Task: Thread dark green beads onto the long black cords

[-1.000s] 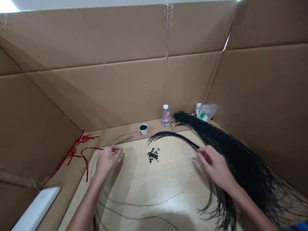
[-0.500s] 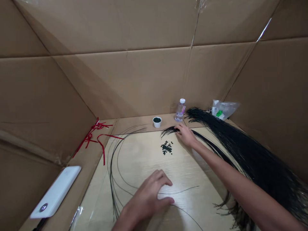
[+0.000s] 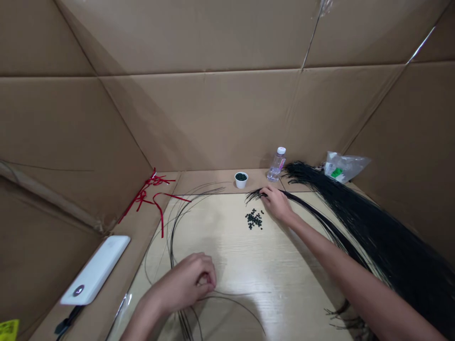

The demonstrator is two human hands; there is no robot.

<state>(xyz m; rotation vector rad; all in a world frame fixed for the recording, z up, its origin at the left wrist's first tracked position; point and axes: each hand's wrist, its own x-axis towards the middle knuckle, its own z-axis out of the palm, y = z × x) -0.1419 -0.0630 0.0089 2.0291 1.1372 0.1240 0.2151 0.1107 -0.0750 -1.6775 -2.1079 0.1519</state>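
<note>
My left hand [image 3: 186,284] is low in the view, left of the middle. Its thumb and fingertips are pinched together on thin dark strands [image 3: 245,310], whose loose ends stick out to the right. More long strands [image 3: 173,237] curve over the table on that hand's left side. Farther off, my right hand [image 3: 277,203] is closed around the tip end of a slim bundle of black strands [image 3: 305,203]; the frayed tips poke out left of the fingers. Small dark green beads [image 3: 254,219] lie scattered just left of my right wrist.
A thick black strand bundle [image 3: 362,227] lies along the right. At the back stand a white cup [image 3: 241,183] of dark beads, a bottle [image 3: 276,166] and a plastic bag [image 3: 346,166]. Red ribbons [image 3: 161,208] and a white device [image 3: 97,270] lie left. Cardboard walls [image 3: 202,118] surround the table.
My left hand has moved left and its spread fingers have closed on thin strands. My right hand stays at the black bundle's tip. The whole view has shifted slightly.
</note>
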